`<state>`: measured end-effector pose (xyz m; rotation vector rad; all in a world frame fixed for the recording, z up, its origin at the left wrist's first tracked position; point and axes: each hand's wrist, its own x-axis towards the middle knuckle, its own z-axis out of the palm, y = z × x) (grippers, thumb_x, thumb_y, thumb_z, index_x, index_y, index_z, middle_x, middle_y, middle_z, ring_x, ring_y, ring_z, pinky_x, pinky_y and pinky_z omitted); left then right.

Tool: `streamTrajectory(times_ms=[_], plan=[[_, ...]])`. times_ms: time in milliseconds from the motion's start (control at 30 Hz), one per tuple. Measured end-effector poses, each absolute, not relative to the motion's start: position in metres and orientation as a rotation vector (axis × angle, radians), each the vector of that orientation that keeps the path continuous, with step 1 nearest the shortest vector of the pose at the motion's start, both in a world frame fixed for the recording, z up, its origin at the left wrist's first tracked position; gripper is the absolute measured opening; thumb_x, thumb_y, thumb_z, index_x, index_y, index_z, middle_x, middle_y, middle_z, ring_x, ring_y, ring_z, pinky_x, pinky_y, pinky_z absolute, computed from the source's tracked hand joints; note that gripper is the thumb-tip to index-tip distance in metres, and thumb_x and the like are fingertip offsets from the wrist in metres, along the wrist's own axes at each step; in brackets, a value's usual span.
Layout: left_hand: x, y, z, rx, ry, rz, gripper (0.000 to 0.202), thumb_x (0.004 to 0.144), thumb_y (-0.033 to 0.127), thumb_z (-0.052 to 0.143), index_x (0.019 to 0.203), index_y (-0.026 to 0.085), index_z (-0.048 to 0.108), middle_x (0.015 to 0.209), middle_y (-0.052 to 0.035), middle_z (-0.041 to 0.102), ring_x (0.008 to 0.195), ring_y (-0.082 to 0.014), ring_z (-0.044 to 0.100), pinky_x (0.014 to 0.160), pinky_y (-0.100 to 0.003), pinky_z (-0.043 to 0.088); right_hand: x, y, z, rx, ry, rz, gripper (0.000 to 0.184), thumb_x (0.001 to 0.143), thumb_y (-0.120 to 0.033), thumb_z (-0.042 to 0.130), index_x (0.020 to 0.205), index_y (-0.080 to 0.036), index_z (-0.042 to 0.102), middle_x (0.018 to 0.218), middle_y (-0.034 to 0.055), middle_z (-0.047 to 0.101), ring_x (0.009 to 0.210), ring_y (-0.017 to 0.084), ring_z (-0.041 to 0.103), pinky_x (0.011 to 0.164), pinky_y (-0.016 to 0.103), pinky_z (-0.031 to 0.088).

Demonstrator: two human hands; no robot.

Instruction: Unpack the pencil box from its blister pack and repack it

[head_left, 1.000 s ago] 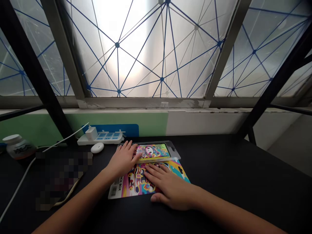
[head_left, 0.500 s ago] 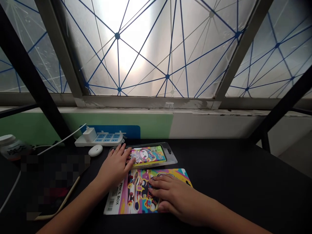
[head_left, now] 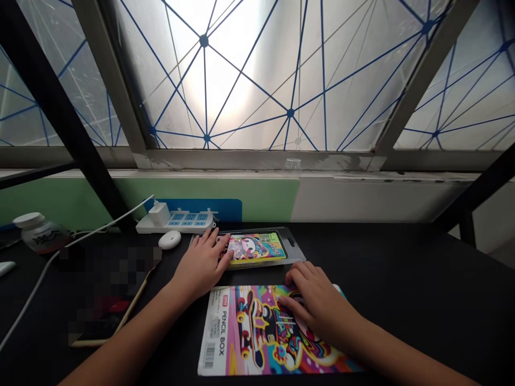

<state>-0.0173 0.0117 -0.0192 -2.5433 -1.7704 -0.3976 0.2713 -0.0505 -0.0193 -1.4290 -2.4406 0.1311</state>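
Note:
Under my left hand (head_left: 206, 264) is a clear plastic blister pack (head_left: 295, 251), with a bright cartoon-printed pencil box (head_left: 257, 246) showing through it. My left fingers lie spread on its left end. Closer to me, a colourful card (head_left: 257, 332) marked "PENCIL BOX" lies flat on the desk, with a skateboard drawing and a barcode at its left side. My right hand (head_left: 319, 303) rests over its upper right part, fingers bent near the far edge and thumb apart on the print. The hand and forearm cover the card's right side.
A black desk (head_left: 402, 289) meets a wall below a frosted window. At the back left stand a white power strip (head_left: 181, 219) with a plugged-in charger, a white oval case (head_left: 169, 239) and a jar (head_left: 42, 233). A white cable (head_left: 92, 236) and a blurred-out item lie left.
The card has slid right and towards me, away from the blister pack. My right hand has shifted up to the card's far edge. My left hand stays on the pack; the view has tilted slightly.

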Motion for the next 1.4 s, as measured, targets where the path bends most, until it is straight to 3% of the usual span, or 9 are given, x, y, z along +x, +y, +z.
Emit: streamTrajectory(times_ms=[167, 367, 500, 600, 800, 1067, 1400], plan=[[-0.02, 0.014, -0.019, -2.596, -1.771, -0.461, 0.056, 0.1, 0.053, 0.036, 0.148, 0.026, 0.048, 0.157, -0.0129, 0.038, 0.148, -0.0344, 0.029, 0.115, -0.058, 0.028, 0.266, -0.057, -0.015, -1.471, -2.4, 0.243, 0.024, 0.095, -0.043, 0.054, 0.083, -0.023, 0.05, 0.087, 0.0059, 0.061, 0.077, 0.023, 0.057, 0.068, 0.035, 0.043], [-0.022, 0.01, -0.006, -2.732, -1.9, -0.499, 0.052, 0.102, 0.049, 0.029, 0.139, 0.027, 0.058, 0.154, -0.0105, 0.044, 0.148, -0.0307, 0.03, 0.115, -0.057, 0.026, 0.292, -0.048, 0.003, -1.622, -2.246, 0.37, 0.038, 0.094, -0.059, 0.048, 0.079, -0.025, 0.046, 0.059, -0.0019, 0.057, 0.054, 0.018, 0.053, 0.052, 0.03, 0.033], [-0.017, 0.003, -0.004, -2.737, -1.947, -0.545, 0.046, 0.102, 0.051, 0.029, 0.114, 0.028, 0.067, 0.148, -0.0099, 0.053, 0.148, -0.0298, 0.03, 0.114, -0.061, 0.025, 0.337, -0.017, 0.009, -1.735, -2.197, 0.456, 0.046, 0.092, -0.066, 0.046, 0.076, -0.024, 0.057, 0.066, 0.001, 0.066, 0.06, 0.02, 0.06, 0.055, 0.03, 0.039], [-0.011, -0.003, -0.006, -2.669, -1.9, -0.532, 0.04, 0.099, 0.054, 0.038, 0.104, 0.025, 0.064, 0.15, -0.0138, 0.05, 0.147, -0.0331, 0.031, 0.113, -0.065, 0.025, 0.36, 0.0, 0.006, -1.803, -2.19, 0.572, 0.047, 0.091, -0.066, 0.047, 0.08, -0.024, 0.065, 0.076, 0.0031, 0.072, 0.067, 0.022, 0.065, 0.059, 0.031, 0.044], [-0.009, -0.005, -0.008, -2.69, -1.831, -0.468, 0.038, 0.099, 0.054, 0.039, 0.11, 0.025, 0.06, 0.153, -0.0147, 0.045, 0.148, -0.0325, 0.029, 0.113, -0.066, 0.023, 0.34, -0.002, -0.003, -1.647, -2.12, 0.576, 0.046, 0.089, -0.064, 0.052, 0.098, -0.022, 0.068, 0.102, 0.007, 0.073, 0.09, 0.025, 0.066, 0.076, 0.033, 0.049], [-0.013, -0.002, -0.01, -2.75, -1.764, -0.445, 0.045, 0.099, 0.055, 0.038, 0.129, 0.028, 0.058, 0.156, -0.0114, 0.043, 0.149, -0.0336, 0.027, 0.114, -0.065, 0.021, 0.347, 0.006, -0.004, -1.627, -2.207, 0.854, 0.051, 0.089, -0.068, 0.05, 0.092, -0.023, 0.072, 0.092, 0.0033, 0.074, 0.086, 0.024, 0.066, 0.073, 0.031, 0.047], [-0.012, -0.002, -0.004, -2.778, -1.723, -0.426, 0.044, 0.099, 0.052, 0.04, 0.131, 0.029, 0.06, 0.154, -0.0132, 0.045, 0.147, -0.0342, 0.03, 0.113, -0.066, 0.021, 0.379, 0.015, 0.008, -1.725, -2.202, 0.762, 0.05, 0.084, -0.07, 0.055, 0.088, -0.024, 0.074, 0.087, 0.0035, 0.074, 0.081, 0.025, 0.066, 0.068, 0.031, 0.047]])
